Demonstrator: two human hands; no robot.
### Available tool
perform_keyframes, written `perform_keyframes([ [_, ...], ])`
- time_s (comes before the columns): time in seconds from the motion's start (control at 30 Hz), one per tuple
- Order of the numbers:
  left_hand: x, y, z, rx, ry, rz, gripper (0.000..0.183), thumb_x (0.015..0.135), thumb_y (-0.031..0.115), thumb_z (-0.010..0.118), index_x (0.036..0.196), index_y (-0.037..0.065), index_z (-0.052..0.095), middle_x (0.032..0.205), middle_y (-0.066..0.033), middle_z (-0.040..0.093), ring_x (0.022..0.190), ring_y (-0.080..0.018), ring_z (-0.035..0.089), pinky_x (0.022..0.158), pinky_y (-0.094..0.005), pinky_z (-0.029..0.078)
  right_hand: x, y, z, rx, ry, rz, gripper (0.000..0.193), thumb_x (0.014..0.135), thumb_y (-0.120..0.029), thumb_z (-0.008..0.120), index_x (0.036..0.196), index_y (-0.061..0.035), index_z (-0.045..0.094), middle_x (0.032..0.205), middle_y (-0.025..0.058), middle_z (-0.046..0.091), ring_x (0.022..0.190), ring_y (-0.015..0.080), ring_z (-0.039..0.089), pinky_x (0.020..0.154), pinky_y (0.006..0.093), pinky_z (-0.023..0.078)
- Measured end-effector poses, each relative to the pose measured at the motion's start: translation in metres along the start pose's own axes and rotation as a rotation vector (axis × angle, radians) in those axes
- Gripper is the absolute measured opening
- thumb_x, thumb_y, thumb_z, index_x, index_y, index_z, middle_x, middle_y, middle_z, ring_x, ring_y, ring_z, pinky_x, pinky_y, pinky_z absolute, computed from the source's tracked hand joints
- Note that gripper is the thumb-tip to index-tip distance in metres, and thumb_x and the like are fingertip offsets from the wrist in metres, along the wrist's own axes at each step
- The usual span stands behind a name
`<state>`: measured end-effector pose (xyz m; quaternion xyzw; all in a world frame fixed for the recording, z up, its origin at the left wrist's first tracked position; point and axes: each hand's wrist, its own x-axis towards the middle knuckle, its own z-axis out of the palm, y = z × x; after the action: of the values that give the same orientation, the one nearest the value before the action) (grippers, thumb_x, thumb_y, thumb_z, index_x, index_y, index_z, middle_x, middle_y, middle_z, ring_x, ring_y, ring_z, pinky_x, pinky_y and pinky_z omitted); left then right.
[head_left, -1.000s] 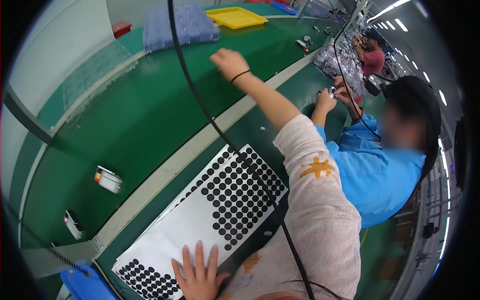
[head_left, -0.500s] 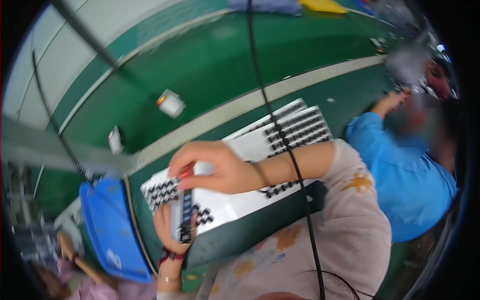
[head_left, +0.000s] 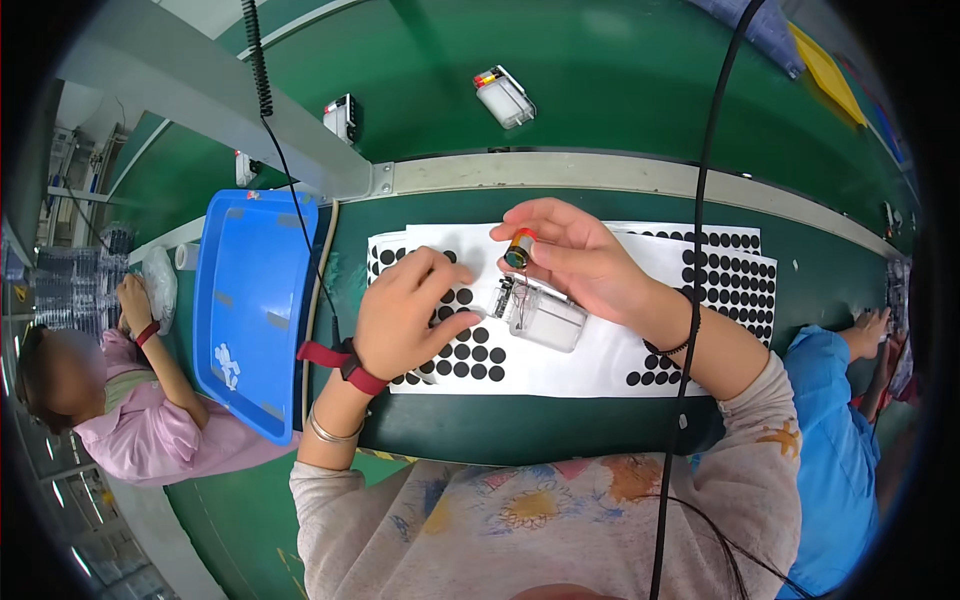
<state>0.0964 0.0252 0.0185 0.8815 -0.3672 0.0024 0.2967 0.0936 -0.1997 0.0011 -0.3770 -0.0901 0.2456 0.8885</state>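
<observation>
My right hand (head_left: pixel 598 262) pinches a small battery-like cylinder (head_left: pixel 519 247), red and yellow with a dark end, between thumb and fingers. Under it, a translucent white box (head_left: pixel 546 318) with black parts at one end lies on white sheets (head_left: pixel 590 372) dotted with round black stickers (head_left: pixel 462 352). My left hand (head_left: pixel 405 315) hovers over the stickers at the sheets' left part, thumb and forefinger apart, with nothing visible between them. Whether a wire joins cylinder and box is too small to tell.
A blue tray (head_left: pixel 215 375) with white scraps stands left of the sheets. Across a pale rail (head_left: pixel 600 172), similar white boxes (head_left: pixel 505 98) lie on a green belt (head_left: pixel 600 70). A black cable (head_left: pixel 707 190) hangs across the view. Co-workers sit at left (head_left: pixel 150 420) and right (head_left: pixel 825 440).
The box has left my left hand and lies on the sheets. My right hand now holds the cylinder above it. My left hand is over the stickers, and the view has turned.
</observation>
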Motion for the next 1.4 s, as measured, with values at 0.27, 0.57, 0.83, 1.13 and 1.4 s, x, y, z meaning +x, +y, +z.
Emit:
perform_keyframes([
  [0.27,0.013,-0.008,0.009,0.08,-0.044,0.165,0.026,0.061,0.011,0.066,0.085,0.008,0.056,0.085,-0.0061,0.051,0.072,-0.0252,0.047,0.064,-0.0336,0.037,-0.007,0.0,-0.004,0.008,0.068,0.033,0.02,0.089,-0.008,0.052,0.109,-0.005,0.051,0.111,0.0075,0.055,0.098,0.0118,0.054,0.087,0.0268,0.044],
  [0.57,0.007,-0.007,0.011,0.078,0.008,0.177,0.022,0.064,0.01,0.067,0.08,0.005,0.052,0.086,-0.0077,0.054,0.076,-0.0264,0.048,0.067,-0.0348,0.039,-0.011,0.0,-0.003,-0.041,0.074,0.039,0.019,0.089,-0.009,0.051,0.108,-0.0046,0.048,0.111,0.0088,0.054,0.1,0.0163,0.055,0.092,0.0306,0.043],
  [0.83,0.004,-0.01,-0.001,-0.26,0.038,0.016,0.018,0.065,0.003,0.07,0.079,0.005,0.06,0.075,-0.0052,0.061,0.072,-0.0229,0.056,0.066,-0.0318,0.043,-0.011,0.001,-0.003,-0.03,0.076,0.014,0.018,0.089,-0.009,0.051,0.107,-0.0046,0.049,0.11,0.0083,0.054,0.1,0.0159,0.055,0.092,0.0301,0.043],
  [1.13,0.049,0.044,-0.016,-0.024,0.21,0.166,0.015,0.062,0.009,0.072,0.075,0.011,0.066,0.09,0.0004,0.062,0.089,-0.0247,0.052,0.078,-0.035,0.041,-0.012,0.002,-0.004,0.06,0.181,-0.067,0.016,0.086,-0.005,0.055,0.103,-0.0042,0.052,0.107,0.006,0.055,0.097,0.0129,0.055,0.09,0.0289,0.046],
  [1.4,0.055,0.041,0.002,0.105,0.326,0.212,0.018,0.059,0.009,0.073,0.074,0.013,0.065,0.089,0.0021,0.059,0.085,-0.024,0.049,0.071,-0.0337,0.041,-0.014,0.005,-0.005,0.087,0.183,-0.095,0.014,0.086,-0.005,0.056,0.099,-0.0037,0.052,0.104,0.0067,0.057,0.096,0.0121,0.055,0.088,0.0284,0.047],
])
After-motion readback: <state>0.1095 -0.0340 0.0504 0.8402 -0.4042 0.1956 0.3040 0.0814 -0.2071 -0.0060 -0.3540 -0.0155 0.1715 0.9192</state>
